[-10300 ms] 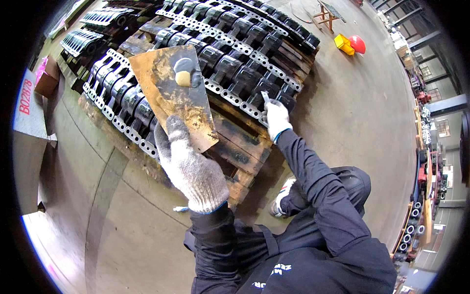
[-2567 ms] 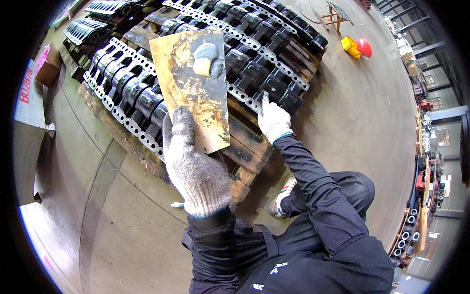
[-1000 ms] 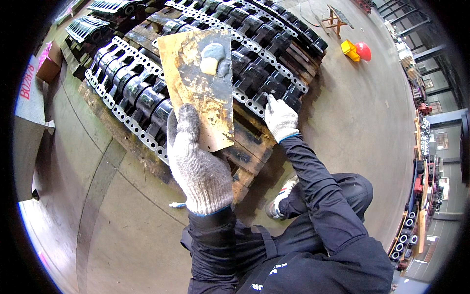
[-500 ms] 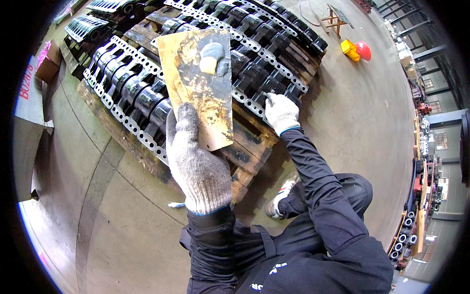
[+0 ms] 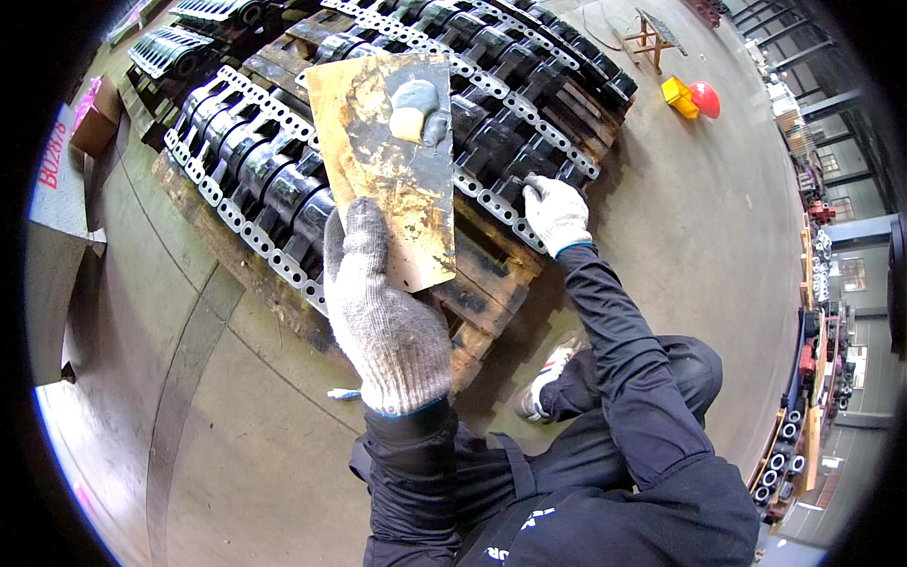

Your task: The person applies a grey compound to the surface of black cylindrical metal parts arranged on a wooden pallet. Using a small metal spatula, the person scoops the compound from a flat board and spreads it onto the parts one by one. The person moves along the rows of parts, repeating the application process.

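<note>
Left hand [image 5: 389, 321]: pinching the board [image 5: 354, 123] by its near-left edge, thumb on the top face, other fingers out of sight behind. Board sits ahead of that grip, grey paste [image 5: 416, 94] and cream paste [image 5: 407, 125] near its far end, off the thumb. Right hand [image 5: 559, 213]: fingers curled together at the black metal parts [image 5: 491, 146], just beyond the holed strip [image 5: 501, 206]; can't make out whether they pinch anything, or whether they press.

Doing it well, my read: hold the board steady so the paste stays put, keep the thumb clear of it, use light, even fingertip pressure, and keep the right cuff off the parts. Pallet [image 5: 487, 283] lies under the parts, between the two grips.

Versus ten seconds ago: board more upright, less tipped left. A pale flat tool poked out past the right fingertips then; no such tool shows now. Versus half a second ago: right hand a touch further right, left grip practically the same.
</note>
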`<act>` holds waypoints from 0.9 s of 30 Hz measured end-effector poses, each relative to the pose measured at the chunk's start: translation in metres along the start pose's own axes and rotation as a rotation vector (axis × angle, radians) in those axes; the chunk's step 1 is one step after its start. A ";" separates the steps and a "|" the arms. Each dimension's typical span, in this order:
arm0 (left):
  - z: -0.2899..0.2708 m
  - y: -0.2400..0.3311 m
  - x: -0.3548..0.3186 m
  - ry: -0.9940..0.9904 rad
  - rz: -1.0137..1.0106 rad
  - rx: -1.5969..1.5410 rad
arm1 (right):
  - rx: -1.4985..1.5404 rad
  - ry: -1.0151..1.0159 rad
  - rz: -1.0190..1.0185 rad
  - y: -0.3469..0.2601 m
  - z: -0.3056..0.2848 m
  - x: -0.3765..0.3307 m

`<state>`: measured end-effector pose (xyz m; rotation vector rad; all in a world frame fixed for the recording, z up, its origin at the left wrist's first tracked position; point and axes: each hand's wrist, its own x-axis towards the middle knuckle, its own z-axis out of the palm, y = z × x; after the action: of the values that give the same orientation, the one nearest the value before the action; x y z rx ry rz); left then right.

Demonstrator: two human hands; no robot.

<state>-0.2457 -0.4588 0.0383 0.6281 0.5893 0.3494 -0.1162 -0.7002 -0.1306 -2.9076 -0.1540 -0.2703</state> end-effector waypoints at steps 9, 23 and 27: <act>-0.002 -0.001 0.002 -0.079 -0.003 -0.018 | 0.104 -0.171 0.077 0.004 -0.013 0.017; -0.007 0.001 0.003 -0.059 -0.003 -0.035 | -0.035 -0.119 0.107 0.008 -0.013 0.026; -0.010 0.003 0.005 -0.041 -0.002 -0.042 | -0.037 -0.028 0.077 0.003 -0.013 0.023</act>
<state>-0.2482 -0.4495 0.0314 0.5928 0.5419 0.3454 -0.0953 -0.7040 -0.1144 -2.9470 -0.0417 -0.2227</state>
